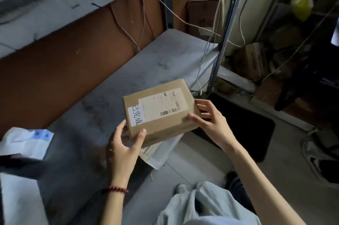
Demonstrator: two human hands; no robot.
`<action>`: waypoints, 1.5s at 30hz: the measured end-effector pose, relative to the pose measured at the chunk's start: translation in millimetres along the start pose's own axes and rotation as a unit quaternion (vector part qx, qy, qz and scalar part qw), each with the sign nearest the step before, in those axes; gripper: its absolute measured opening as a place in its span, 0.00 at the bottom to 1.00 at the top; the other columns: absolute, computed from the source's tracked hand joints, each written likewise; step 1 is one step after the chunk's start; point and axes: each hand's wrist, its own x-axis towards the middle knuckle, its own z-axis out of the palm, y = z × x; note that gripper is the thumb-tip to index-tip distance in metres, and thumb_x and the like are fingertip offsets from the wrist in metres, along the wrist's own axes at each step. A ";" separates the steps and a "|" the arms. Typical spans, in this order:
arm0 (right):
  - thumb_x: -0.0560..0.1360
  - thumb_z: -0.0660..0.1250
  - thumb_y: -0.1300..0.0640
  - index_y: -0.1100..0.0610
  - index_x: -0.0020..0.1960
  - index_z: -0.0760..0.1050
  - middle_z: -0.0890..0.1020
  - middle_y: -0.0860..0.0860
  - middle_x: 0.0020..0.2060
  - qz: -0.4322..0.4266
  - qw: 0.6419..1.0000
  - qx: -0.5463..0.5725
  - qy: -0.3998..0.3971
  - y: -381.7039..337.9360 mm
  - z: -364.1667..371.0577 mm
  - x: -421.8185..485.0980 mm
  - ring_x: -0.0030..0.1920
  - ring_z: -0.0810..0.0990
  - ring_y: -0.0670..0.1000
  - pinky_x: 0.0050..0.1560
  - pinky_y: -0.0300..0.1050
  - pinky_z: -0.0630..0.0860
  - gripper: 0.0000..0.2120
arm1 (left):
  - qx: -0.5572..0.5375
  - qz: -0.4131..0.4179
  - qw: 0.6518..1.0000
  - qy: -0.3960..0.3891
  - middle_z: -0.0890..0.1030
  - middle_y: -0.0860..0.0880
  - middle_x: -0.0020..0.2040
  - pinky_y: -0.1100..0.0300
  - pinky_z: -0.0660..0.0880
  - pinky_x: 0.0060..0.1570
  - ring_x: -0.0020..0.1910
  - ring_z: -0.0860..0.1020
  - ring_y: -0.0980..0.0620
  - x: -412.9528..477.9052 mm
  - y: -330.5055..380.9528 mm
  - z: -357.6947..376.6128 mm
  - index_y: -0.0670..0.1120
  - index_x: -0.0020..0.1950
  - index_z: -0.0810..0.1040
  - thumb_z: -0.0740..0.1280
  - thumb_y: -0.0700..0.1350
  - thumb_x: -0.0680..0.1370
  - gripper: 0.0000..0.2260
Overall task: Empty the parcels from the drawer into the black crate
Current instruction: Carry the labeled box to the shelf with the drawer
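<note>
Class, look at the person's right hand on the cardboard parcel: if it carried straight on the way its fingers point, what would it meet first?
The right hand points up and left, and its fingers already touch the cardboard parcel at its right end. So the parcel comes first; the grey shelf lies beyond, though depth is unclear.

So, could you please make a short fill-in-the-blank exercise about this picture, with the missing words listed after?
1. The cardboard parcel is held by ____ hands.
2. The bead bracelet is on the ____ wrist.
3. The black crate lies to the ____ of the parcel.
4. The white sticker with handwriting is on the parcel's ____ face.

Missing words: both; left; right; top
</note>
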 end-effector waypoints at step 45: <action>0.76 0.66 0.47 0.45 0.59 0.75 0.76 0.46 0.57 -0.146 0.841 -0.368 -0.369 102.3 -26.8 212.7 0.48 0.80 0.49 0.40 0.45 0.75 0.12 | 0.269 -0.313 0.910 -0.036 0.79 0.55 0.58 0.55 0.74 0.53 0.57 0.77 0.51 -24.2 -41.6 179.4 0.51 0.62 0.73 0.61 0.53 0.79 0.13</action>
